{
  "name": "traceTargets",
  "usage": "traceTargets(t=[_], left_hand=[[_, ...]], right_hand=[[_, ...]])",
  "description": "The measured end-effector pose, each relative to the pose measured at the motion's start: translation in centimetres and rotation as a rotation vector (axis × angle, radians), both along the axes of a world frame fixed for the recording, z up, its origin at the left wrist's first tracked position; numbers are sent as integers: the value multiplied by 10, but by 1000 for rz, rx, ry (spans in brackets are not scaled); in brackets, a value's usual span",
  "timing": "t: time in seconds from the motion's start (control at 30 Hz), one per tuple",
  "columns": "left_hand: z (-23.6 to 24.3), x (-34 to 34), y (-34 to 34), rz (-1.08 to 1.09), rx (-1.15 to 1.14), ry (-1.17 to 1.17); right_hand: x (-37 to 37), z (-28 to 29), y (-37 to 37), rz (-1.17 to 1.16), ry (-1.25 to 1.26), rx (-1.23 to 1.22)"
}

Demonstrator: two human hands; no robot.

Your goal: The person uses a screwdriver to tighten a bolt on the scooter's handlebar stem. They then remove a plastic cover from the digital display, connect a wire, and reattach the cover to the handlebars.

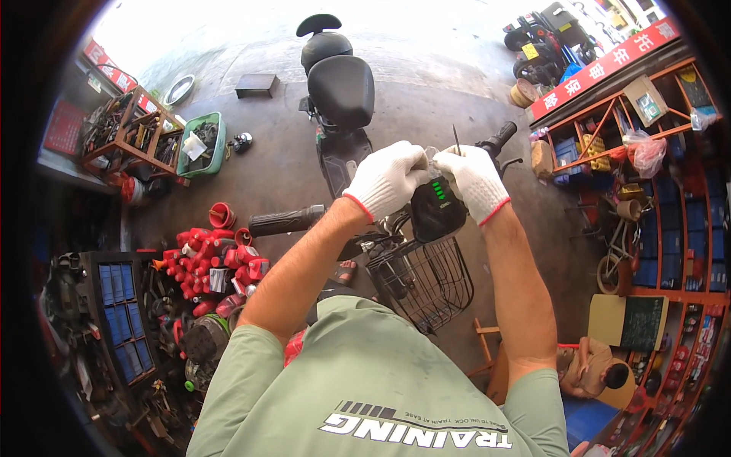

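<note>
Both my hands wear white knit gloves with red cuffs and are close together over the dash of an electric scooter. My left hand (pixel 392 175) is closed, its fingertips at a small clear piece (pixel 432 152) between the hands; what else it holds is hidden. My right hand (pixel 474 179) is pinched, and a thin dark rod (pixel 456 135) sticks up from its fingers. Just below the hands, the black dash display (pixel 438 209) shows green lights. The scooter's handlebar grips (pixel 285 221) reach out on both sides, and its black seat (pixel 341 91) lies beyond.
A wire basket (pixel 430 282) hangs on the scooter's near side. Red bottles (pixel 209 263) are heaped at left, with a green tub (pixel 202 145) of parts farther off. Shelves (pixel 601 152) line the right. A seated person (pixel 590 369) is at lower right.
</note>
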State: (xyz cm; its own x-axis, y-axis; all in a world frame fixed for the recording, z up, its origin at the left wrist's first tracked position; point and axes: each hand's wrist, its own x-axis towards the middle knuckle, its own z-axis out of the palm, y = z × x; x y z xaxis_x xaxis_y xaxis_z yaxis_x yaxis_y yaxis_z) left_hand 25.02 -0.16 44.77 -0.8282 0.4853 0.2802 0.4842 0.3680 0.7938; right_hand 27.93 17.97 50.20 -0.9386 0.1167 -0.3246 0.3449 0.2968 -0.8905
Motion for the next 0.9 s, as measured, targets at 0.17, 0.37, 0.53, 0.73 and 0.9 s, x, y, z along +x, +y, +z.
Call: traceTargets(t=[0.17,0.37,0.53,0.73,0.9], left_hand=[[6,-6,1,-24,6,-17],[4,-10,3,-34,29,-56],[8,-4,-5,-48,33,-160],[10,4,-7,-20,53,-224],[5,5,-7,2,86,-288]], right_hand=[[-1,-1,0,-28,18,-100],[-2,1,0,-38,9,-88],[-1,-8,5,-14,142,77],[10,-13,9,279,493,497],[2,-9,7,317,443,480]])
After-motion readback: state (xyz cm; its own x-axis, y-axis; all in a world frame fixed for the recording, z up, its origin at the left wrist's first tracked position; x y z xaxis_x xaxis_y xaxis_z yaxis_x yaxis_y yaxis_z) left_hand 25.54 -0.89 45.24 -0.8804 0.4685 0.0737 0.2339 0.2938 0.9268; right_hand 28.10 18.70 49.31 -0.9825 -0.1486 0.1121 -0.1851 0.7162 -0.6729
